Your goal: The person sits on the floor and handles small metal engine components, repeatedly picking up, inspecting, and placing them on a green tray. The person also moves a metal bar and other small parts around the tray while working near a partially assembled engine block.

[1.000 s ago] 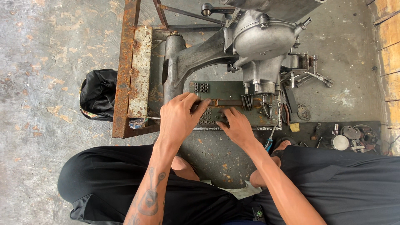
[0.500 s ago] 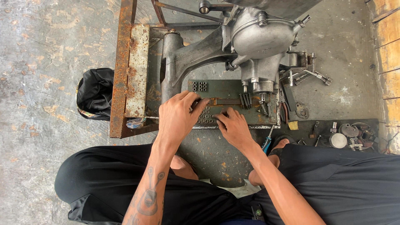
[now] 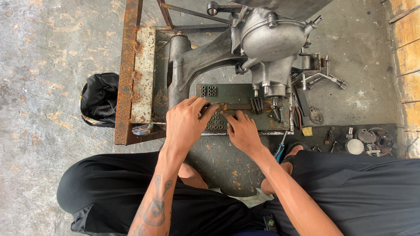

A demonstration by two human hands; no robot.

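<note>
The person sits cross-legged on a stained, pitted concrete floor [image 3: 48,52], black trousers [image 3: 109,192] bunched at the knees, and both hands rest on a flat, dull green socket tray [image 3: 238,94] that lies on the floor just under a grey cast-metal engine [image 3: 267,41]. The left hand [image 3: 186,122] lies palm down over the tray's near left corner, fingers spread and slightly curled, their tips touching a thin brownish bar [image 3: 238,106] that runs across the tray's middle; a dark tattoo shows along the forearm. The right hand [image 3: 242,130] lies beside it, fingers together and pressed flat, the fingertips meeting the same bar near the left thumb; whether either hand actually pinches the bar I cannot tell. Between the two hands a cluster of small dark round sockets [image 3: 216,122] shows in rows, and a second cluster [image 3: 208,90] sits at the tray's far left corner. The engine has a smooth rounded cover, and a thick rough arm sweeps down to the left toward a flaking, rusty steel frame [image 3: 129,70]. A crumpled black bag [image 3: 99,98] lies left of the frame. To the right, on the floor, small metal parts [image 3: 365,140] are scattered, round and shiny, and a blue-handled screwdriver [image 3: 280,150] lies near the right knee
</note>
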